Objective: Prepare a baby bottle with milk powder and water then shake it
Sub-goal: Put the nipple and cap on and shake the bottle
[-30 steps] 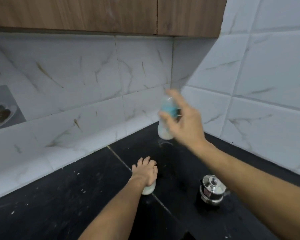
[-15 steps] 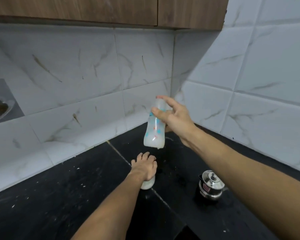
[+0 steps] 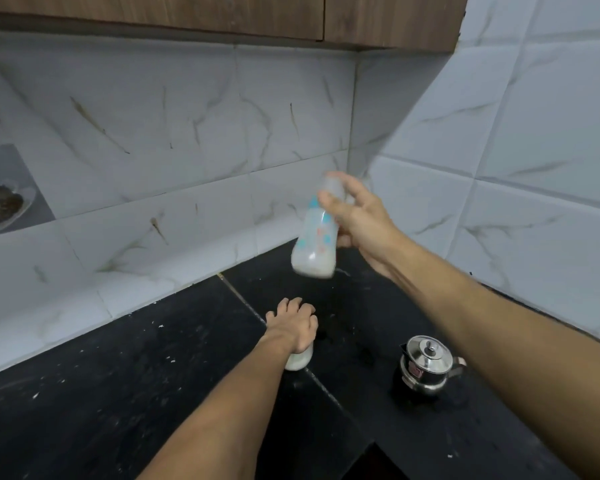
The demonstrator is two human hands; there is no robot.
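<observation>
Illumination is cool, diffuse and moderately bright. The white wall tiles (image 3: 187, 133) are evenly lit; the black tabletop (image 3: 118, 393) renders dark with little surface detail. A soft shadow band lies beneath the wooden cabinet (image 3: 222, 12) and slants across the corner. The baby bottle (image 3: 314, 244) and the fingertips of the right hand (image 3: 364, 223) show motion blur. The left hand (image 3: 291, 327) and the white container (image 3: 300, 360) under it are sharper. The lidded steel pot (image 3: 428, 368) carries small specular highlights. Tile joints bow toward the frame edges.

The right hand (image 3: 364, 223) holds the baby bottle (image 3: 315, 237) up over the counter (image 3: 118, 393), near the wall corner. Below it, the left hand (image 3: 293, 325) grips a jar (image 3: 300, 360) from on top. A lidded pot (image 3: 428, 365) stands right of the jar.
</observation>
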